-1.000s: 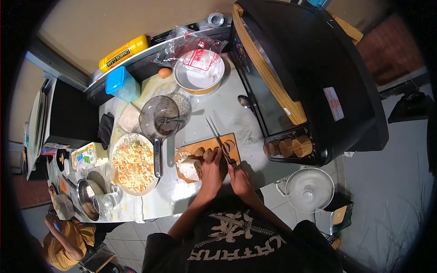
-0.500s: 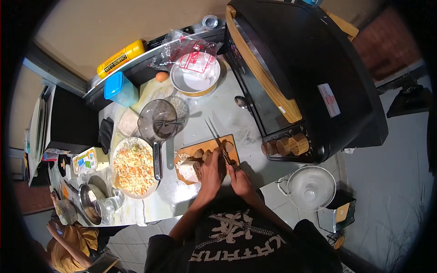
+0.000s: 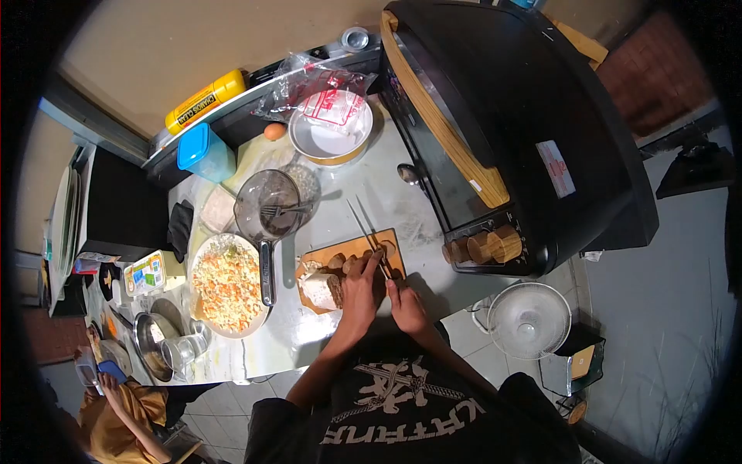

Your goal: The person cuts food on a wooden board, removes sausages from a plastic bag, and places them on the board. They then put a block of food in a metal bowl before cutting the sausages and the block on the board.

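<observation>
A wooden cutting board (image 3: 393, 264) lies near the counter's front edge. On it are several brown round pieces (image 3: 337, 261) and a white block with a brown end (image 3: 318, 289) at the left. My right hand (image 3: 409, 309) is closed around the handle of a knife (image 3: 364, 220), whose long blade points away from me over the board. My left hand (image 3: 361, 289) rests on the board beside the blade, its fingers pressed down on a brown piece that they mostly hide.
Left of the board are a plate of chopped food (image 3: 226, 284) and a strainer (image 3: 267, 203) with a fork. Behind stand a round pan (image 3: 330, 137) and an egg (image 3: 274, 131). A black oven (image 3: 525, 116) is at the right. A co-worker (image 3: 127, 417) is at the lower left.
The co-worker's hand has risen and now holds a blue and clear object. My hands and the knife have hardly moved.
</observation>
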A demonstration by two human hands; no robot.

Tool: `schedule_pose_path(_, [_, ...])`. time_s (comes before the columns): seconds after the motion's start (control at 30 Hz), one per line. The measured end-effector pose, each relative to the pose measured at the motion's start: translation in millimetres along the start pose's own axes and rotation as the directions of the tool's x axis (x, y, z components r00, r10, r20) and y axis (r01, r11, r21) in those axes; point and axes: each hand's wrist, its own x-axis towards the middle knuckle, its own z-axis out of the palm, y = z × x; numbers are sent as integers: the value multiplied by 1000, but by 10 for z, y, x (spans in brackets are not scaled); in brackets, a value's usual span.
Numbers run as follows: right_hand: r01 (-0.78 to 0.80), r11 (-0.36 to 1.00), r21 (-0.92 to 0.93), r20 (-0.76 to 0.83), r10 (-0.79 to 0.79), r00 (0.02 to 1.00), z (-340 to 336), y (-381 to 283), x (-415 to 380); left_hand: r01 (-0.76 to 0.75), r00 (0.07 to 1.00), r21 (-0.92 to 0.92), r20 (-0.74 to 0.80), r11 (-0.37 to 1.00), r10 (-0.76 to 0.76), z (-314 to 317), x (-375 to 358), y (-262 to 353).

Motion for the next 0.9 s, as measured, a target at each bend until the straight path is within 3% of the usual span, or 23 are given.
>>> schedule_pose_path(0.1, [-10,1000,2,-36,10,999,62,112,16,29,1000,-22,13,999,-28,22,-14,-34])
schedule_pose_path(0.2, [110,989,104,-87,-101,991,47,205,36,51,999,-89,2,995,-51,71,-49,-135])
schedule_pose_path(0.27, [-232,961,147,194,202,960,15,285,86,19,999,-127,-25,992,-23,98,-66,-182])
schedule_pose_path(0.3, [-234,961,146,194,204,960,-16,298,93,39,999,-122,-25,992,-43,108,-63,-188])
schedule_pose_path(0.37, [-433,838,332,386,299,873,-72,305,110,57,998,-120,-25,991,-61,118,-57,-183])
schedule_pose_path(0.47, [-515,735,441,451,315,835,-203,88,94,63,996,-96,-61,993,-69,115,-38,-158])
schedule_pose_path(0.6, [-530,717,452,479,306,823,-204,79,85,27,998,-44,-54,999,-30,110,-46,-177])
schedule_pose_path(0.7, [-413,793,449,340,276,899,-30,249,30,52,997,-45,-59,998,-54,97,-60,-160])
schedule_pose_path(0.77, [-68,964,259,61,54,997,272,663,-25,76,995,-61,-52,995,-79,92,-57,-141])
schedule_pose_path(0.83, [22,976,216,4,-23,1000,308,695,-79,137,990,-85,-16,987,-139,76,-65,-150])
schedule_pose_path(0.9, [116,979,168,-53,-108,993,302,654,-79,83,994,-95,-58,992,-89,50,-55,-156])
